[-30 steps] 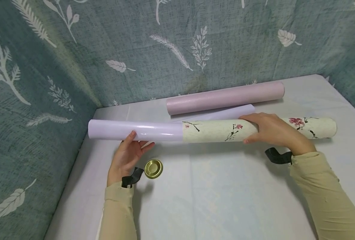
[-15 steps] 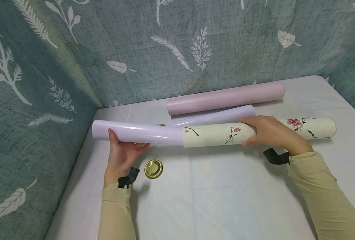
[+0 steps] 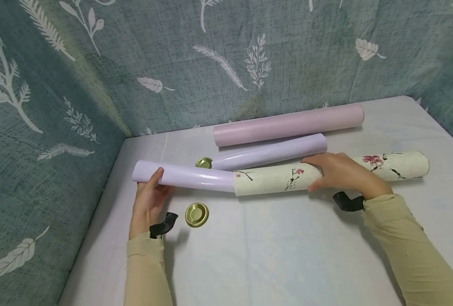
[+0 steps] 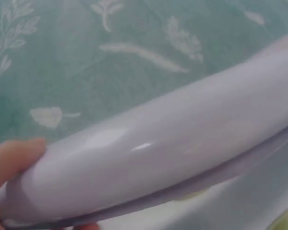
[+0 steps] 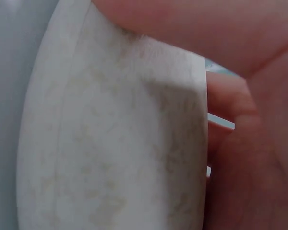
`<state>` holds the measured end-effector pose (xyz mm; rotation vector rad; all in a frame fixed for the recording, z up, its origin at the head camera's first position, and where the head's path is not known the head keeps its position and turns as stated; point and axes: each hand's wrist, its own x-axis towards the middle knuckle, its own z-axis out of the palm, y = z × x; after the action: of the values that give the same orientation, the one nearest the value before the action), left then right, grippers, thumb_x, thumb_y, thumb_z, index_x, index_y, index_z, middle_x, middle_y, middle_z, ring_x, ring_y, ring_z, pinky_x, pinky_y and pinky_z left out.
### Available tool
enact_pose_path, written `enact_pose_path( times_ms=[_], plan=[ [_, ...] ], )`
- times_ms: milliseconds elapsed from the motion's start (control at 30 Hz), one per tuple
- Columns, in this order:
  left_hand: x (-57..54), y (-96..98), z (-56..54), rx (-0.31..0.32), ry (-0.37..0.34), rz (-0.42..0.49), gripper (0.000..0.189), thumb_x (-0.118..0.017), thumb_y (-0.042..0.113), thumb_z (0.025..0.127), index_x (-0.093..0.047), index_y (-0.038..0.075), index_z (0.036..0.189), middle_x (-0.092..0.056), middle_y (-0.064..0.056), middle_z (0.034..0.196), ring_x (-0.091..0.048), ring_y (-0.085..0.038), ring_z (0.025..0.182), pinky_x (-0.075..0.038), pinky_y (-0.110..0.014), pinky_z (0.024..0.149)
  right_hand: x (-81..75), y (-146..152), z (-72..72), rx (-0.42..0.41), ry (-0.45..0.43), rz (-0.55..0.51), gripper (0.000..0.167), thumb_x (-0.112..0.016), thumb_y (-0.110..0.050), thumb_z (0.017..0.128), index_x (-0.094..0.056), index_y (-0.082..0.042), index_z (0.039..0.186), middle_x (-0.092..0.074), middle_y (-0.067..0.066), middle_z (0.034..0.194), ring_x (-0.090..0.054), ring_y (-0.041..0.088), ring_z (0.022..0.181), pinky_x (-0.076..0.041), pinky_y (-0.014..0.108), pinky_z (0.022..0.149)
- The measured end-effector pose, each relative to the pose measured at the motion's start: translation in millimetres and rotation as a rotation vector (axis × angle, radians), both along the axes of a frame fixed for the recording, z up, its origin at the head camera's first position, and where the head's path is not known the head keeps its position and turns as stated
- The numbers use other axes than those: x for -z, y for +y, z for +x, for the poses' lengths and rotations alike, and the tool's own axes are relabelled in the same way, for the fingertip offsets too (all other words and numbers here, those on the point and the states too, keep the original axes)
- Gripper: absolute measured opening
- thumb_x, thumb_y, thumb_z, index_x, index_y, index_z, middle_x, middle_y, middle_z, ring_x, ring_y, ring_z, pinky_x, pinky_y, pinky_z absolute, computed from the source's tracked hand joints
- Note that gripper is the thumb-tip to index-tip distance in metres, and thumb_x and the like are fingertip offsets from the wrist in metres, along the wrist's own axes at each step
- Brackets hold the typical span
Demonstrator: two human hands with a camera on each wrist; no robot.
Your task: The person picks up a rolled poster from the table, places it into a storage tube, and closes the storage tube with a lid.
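Observation:
My left hand (image 3: 148, 206) grips a glossy lavender tube (image 3: 196, 177) near its far left end, thumb over the top and fingers underneath. In the left wrist view, the thumb (image 4: 19, 158) lies on the tube (image 4: 149, 148), which fills the middle. Its right end meets the left end of a cream tube (image 3: 268, 180) printed with pink blossoms and dark twigs, and the inner part is hidden there. My right hand (image 3: 339, 174) holds the cream tube around its middle from above; up close, its pale mottled surface (image 5: 110, 139) shows under the thumb.
Behind lie a second lavender tube (image 3: 272, 152) and a dusty-pink tube (image 3: 287, 126), on the white-covered table (image 3: 280, 255). One gold round lid (image 3: 196, 214) lies in front; another gold lid (image 3: 203, 162) sits by the rear lavender tube. A leaf-patterned cloth (image 3: 226, 68) rises behind.
The lavender tube has moved right and toward me, and less of it shows outside the cream tube. My left hand has shifted nearer its left end. The rear gold lid has come into view.

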<state>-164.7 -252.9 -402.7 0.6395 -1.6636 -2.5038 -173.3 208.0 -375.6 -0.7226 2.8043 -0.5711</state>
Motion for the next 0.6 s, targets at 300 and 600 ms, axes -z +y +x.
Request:
enact_pose_path(
  times_ms=[300,600],
  plan=[
    [-3.2,-8.0,2.5,-0.065,-0.040,-0.253,0.072,-0.067,0.034,0.078,-0.023,0.017,0.133,-0.030,-0.005,0.128,-0.040,-0.020,0.112,-0.036,-0.035,0.095,-2.5,-2,4.8,0.002,-0.054,0.023,0.077,-0.074,-0.051,0.063,-0.048,-0.015,0.127,-0.054,0.006,0.121,-0.050,0.024,0.105,-0.038,0.045,0.085],
    [36.2,-55.5,-8.4,-0.162,-0.124,-0.437,0.062,-0.061,0.058,0.072,-0.054,0.009,0.109,-0.045,-0.004,0.114,-0.044,-0.018,0.099,-0.045,-0.028,0.077,-2.8,-3,5.6,-0.008,-0.064,0.039,0.079,-0.058,-0.066,0.069,-0.045,-0.020,0.131,-0.049,0.007,0.127,-0.046,0.030,0.113,-0.037,0.049,0.087]
  ],
)
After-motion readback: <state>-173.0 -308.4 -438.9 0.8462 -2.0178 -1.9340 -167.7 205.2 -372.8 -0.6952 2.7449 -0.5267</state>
